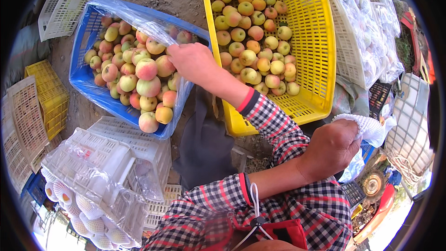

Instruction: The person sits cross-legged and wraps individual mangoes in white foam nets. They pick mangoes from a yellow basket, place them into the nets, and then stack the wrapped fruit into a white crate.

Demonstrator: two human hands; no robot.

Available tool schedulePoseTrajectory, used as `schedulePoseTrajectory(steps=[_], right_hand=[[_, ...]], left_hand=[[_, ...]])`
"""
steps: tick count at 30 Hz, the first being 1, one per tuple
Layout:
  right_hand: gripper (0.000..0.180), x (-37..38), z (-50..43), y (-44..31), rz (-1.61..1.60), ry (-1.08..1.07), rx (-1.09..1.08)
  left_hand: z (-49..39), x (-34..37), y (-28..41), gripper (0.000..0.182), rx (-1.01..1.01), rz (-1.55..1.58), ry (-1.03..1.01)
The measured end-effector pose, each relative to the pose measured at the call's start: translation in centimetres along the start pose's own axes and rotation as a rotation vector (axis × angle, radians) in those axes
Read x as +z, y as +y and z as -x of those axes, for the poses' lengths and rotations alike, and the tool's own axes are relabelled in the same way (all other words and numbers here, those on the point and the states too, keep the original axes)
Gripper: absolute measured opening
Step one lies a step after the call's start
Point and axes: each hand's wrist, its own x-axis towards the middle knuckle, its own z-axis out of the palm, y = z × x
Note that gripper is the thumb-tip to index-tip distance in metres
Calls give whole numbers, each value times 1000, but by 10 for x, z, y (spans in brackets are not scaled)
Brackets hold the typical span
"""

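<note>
My arms cross, the left forearm in front of the right. My right hand (193,61) reaches to the left and grips the edge of the clear plastic liner (136,19) of a blue plastic crate (83,35). Yellow-red apples (146,69) are heaped inside that liner, some right beside my fingertips. Over on the right, my left hand (331,150) is closed around white foam fruit nets (366,129). Between the hands stands a large yellow plastic crate (310,42), its floor partly covered with loose apples (256,33).
White crates (115,160) with plastic film and netted apples (94,223) stand at lower left. More film-covered white crates (352,38) are at upper right. A yellow crate (48,94) sits at far left. A caged white tank (407,118) and a red machine (376,209) are at right.
</note>
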Motion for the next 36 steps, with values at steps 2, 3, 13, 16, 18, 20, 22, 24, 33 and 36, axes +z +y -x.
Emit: schedulePoseTrajectory(steps=[2, 3, 13, 16, 18, 20, 22, 24, 33, 36], right_hand=[[17, -19, 11, 24, -296, 231, 71], [17, -32, 19, 43, -446, 304, 177], [71, 5, 13, 220, 372, -209, 535], [67, 19, 12, 225, 428, -155, 498], [66, 17, 19, 222, 373, -142, 560], [65, 11, 35, 216, 230, -91, 660], [63, 0, 59, 215, 61, -107, 783], [64, -13, 78, 223, -83, -168, 832], [65, -39, 53, 288, 433, -148, 912], [53, -32, 33, 294, 461, -237, 895]], left_hand=[[1, 0, -4, 15, 1, -33, -3], [2, -1, -5, 15, -4, -58, -10], [-17, -17, -6, 20, -52, -101, 96], [-19, -23, -7, 20, -99, -112, 112], [-17, -21, -9, 19, -122, -83, 79], [-12, -16, -11, 17, -129, -63, 64], [-7, -9, -13, 16, -111, -52, 58], [0, -3, -14, 16, -121, -64, -1], [-15, -14, -19, 18, -123, -107, 108], [-22, -27, -16, 16, -162, -118, 131]])
